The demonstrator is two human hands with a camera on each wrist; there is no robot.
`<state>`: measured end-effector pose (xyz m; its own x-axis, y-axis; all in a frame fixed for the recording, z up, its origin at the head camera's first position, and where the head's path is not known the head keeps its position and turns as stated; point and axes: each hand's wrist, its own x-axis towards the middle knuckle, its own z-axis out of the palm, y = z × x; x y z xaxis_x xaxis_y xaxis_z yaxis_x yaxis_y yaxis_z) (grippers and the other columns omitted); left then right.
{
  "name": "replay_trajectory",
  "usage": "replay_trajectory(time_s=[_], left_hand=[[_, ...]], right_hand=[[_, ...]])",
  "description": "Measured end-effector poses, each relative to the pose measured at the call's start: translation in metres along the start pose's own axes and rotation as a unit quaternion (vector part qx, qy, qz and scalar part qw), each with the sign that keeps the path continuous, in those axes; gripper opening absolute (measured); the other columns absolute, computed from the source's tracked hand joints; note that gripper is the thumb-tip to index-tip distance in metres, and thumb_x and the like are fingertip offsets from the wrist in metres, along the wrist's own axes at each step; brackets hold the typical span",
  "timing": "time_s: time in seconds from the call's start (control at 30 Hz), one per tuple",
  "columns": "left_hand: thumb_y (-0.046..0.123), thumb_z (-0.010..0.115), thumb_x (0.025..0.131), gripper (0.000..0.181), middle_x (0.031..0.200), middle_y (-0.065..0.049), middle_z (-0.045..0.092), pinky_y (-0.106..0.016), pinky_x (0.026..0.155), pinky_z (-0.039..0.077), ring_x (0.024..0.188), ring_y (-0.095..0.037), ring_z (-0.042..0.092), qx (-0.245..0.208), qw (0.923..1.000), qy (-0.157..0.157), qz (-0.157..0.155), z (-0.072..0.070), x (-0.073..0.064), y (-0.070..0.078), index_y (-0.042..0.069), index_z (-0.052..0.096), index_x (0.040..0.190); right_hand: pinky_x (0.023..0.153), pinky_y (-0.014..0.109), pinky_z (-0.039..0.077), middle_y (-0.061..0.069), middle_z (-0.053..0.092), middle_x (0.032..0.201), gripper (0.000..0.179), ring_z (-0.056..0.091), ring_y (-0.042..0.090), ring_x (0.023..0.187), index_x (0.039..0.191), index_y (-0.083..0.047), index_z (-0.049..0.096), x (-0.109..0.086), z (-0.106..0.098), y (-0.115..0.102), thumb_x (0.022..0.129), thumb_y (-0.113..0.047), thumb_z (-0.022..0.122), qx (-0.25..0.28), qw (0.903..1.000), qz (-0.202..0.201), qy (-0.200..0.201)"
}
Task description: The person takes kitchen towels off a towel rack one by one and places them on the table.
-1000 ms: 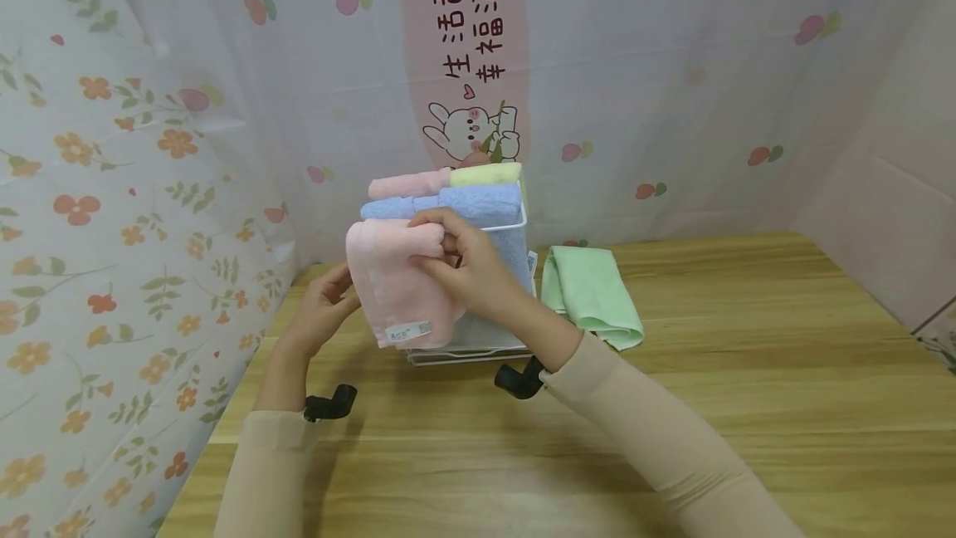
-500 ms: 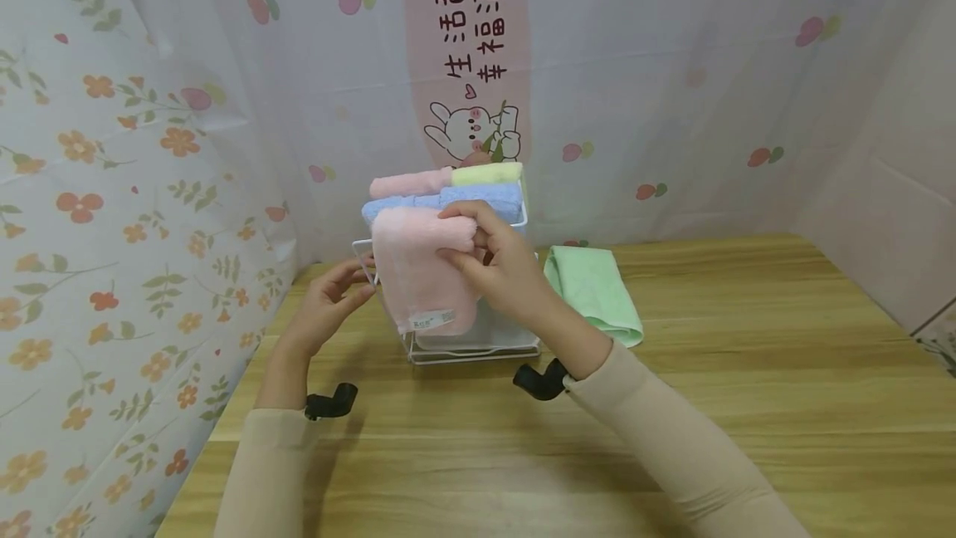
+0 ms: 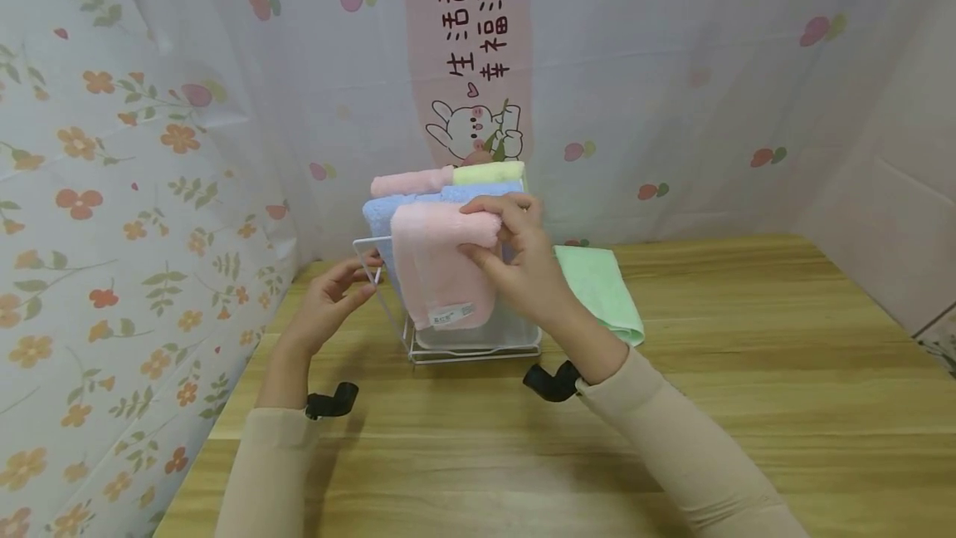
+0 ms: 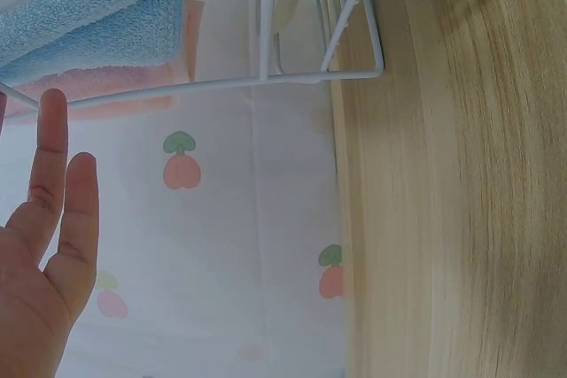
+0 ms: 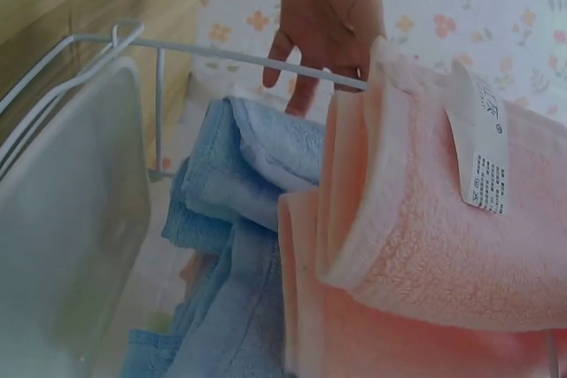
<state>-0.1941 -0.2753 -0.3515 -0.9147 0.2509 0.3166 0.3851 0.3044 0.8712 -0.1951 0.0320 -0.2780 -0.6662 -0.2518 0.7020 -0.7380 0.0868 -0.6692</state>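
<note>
A folded pink towel with a white label hangs from my right hand, pinched at its top right edge between thumb and fingers. It is in front of and above a white wire rack. Blue towels are in the rack behind it. My left hand is at the rack's left side, thumb and fingertips on the wire; two fingers show extended in the left wrist view. Close in the right wrist view are the pink towel and blue towels.
Behind the blue towels stand a rolled pink towel and a yellow-green towel. A folded green towel lies on the wooden table right of the rack. A pale bin sits low in the rack. Patterned cloth hangs behind and left.
My right hand has carried the pink towel to the right and slightly up, uncovering the rack's left wire frame. My left hand has stayed beside the rack's left side.
</note>
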Motion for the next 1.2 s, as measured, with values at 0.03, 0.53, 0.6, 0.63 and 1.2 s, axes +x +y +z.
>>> replay_trajectory(time_s=[0.03,0.53,0.6,0.63,1.2], left_hand=[[0.010,0.056,0.101,0.033,0.151,0.010,0.045,-0.017,0.098,0.046,0.123,-0.015,0.054,0.001,1.0000,-0.001,0.000,0.000,0.000,0.000,0.008,0.055,0.134],[0.006,0.056,0.100,0.033,0.157,-0.011,0.039,-0.017,0.097,0.048,0.120,-0.012,0.056,-0.013,0.9999,0.003,0.004,0.002,0.003,0.001,0.001,0.054,0.133],[0.005,0.056,0.100,0.034,0.156,-0.009,0.040,-0.017,0.097,0.048,0.120,-0.011,0.056,-0.013,0.9999,0.003,0.006,0.002,0.002,0.000,-0.001,0.053,0.133],[0.005,0.056,0.100,0.034,0.156,-0.007,0.040,-0.017,0.097,0.048,0.119,-0.010,0.056,-0.014,0.9999,0.003,0.006,0.002,0.002,0.000,-0.002,0.052,0.133],[0.005,0.057,0.099,0.037,0.147,0.013,0.047,-0.018,0.097,0.048,0.118,-0.012,0.056,-0.021,0.9997,0.010,0.009,0.002,0.002,0.000,-0.006,0.050,0.134]], right_hand=[[0.079,0.026,0.050,0.012,0.049,0.120,0.034,0.029,0.011,0.122,0.119,-0.006,0.061,0.000,-0.001,-0.001,0.087,-0.003,0.074,0.007,1.0000,0.000,0.004],[0.070,0.033,0.062,0.014,0.060,0.119,0.048,0.064,0.016,0.097,0.132,-0.005,0.049,-0.002,-0.020,-0.002,0.089,0.003,0.069,0.089,0.9942,0.041,0.043],[0.071,0.033,0.062,0.013,0.058,0.123,0.052,0.062,0.018,0.101,0.135,-0.005,0.046,-0.002,-0.022,-0.002,0.089,0.004,0.068,0.095,0.9936,0.045,0.042],[0.071,0.032,0.062,0.013,0.056,0.126,0.054,0.061,0.019,0.103,0.137,-0.005,0.044,-0.001,-0.023,-0.001,0.089,0.006,0.068,0.097,0.9934,0.046,0.041],[0.080,0.024,0.056,0.004,0.037,0.143,0.073,0.053,0.022,0.107,0.145,-0.003,0.025,-0.001,-0.033,0.010,0.085,0.014,0.065,0.092,0.9949,-0.041,0.011]])
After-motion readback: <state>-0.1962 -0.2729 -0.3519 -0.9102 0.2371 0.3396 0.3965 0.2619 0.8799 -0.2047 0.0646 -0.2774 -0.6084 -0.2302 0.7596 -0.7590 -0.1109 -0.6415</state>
